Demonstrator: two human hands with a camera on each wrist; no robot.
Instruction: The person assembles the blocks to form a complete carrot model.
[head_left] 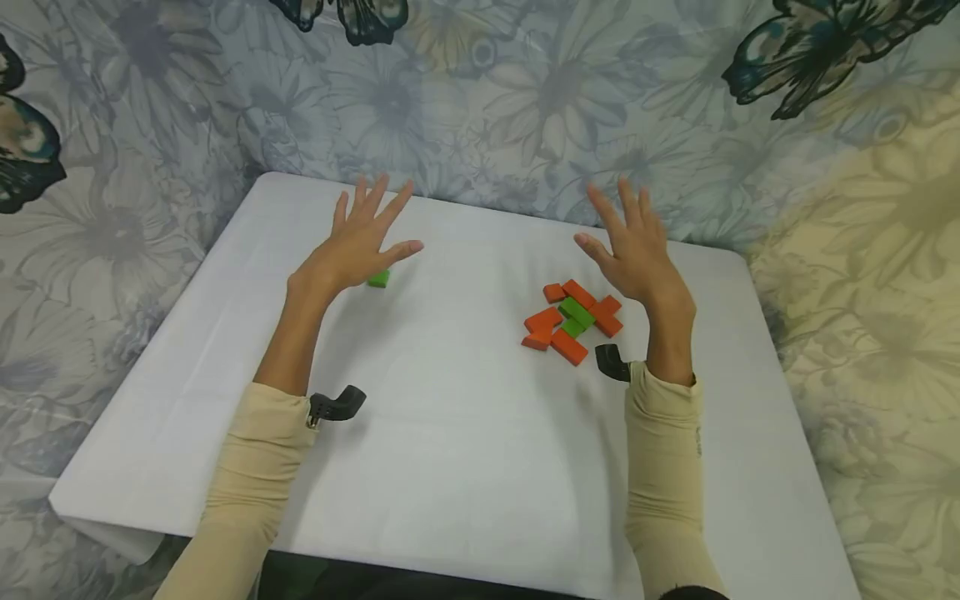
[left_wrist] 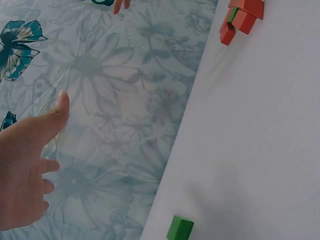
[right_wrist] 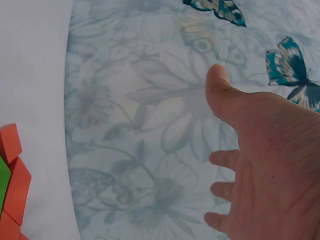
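Observation:
My left hand (head_left: 351, 250) is raised above the left part of the white table, fingers spread, holding nothing. Just past its thumb side lies a single green block (head_left: 378, 279), partly covered by the hand in the head view; the left wrist view shows this green block (left_wrist: 180, 228) at the bottom. My right hand (head_left: 636, 254) is likewise lifted with fingers spread and nothing in it. Near it, toward the middle, sits a cluster of orange blocks (head_left: 570, 347) around green blocks (head_left: 576, 311), lying flat. In the right wrist view, orange blocks (right_wrist: 17, 190) show at the left edge.
The table (head_left: 450, 467) has a white cover and stands against a wall of flower-printed cloth (head_left: 555, 92) with butterfly figures (head_left: 825, 58). Dark camera mounts (head_left: 337, 404) stick out from both wrists.

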